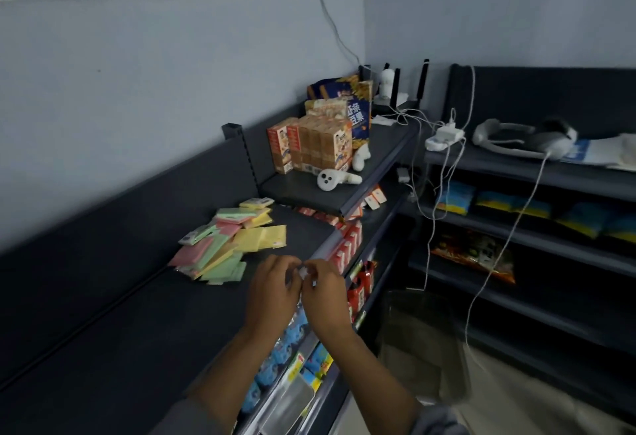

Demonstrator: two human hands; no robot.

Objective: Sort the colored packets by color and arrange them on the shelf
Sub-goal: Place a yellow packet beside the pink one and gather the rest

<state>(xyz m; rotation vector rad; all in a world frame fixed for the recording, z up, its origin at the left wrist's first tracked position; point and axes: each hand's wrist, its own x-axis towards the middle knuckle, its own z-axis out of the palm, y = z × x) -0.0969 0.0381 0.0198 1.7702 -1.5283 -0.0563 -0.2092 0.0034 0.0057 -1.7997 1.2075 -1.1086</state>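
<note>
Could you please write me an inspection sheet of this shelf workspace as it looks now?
Surface: dark top shelf, mostly bare near the person.
Job's things: packets in pink, green and yellow lie in a mixed, overlapping pile, unsorted.
Clutter: orange cartons and two white controllers on the raised shelf; headset on the right-hand shelf.
Hands: left hand and right hand meet above the shelf edge, together pinching a small white thing; what it is cannot be told.
Cables: white cables run from a charger and hang over the shelves.
Surroundings: pale wall, stocked lower shelves.
</note>
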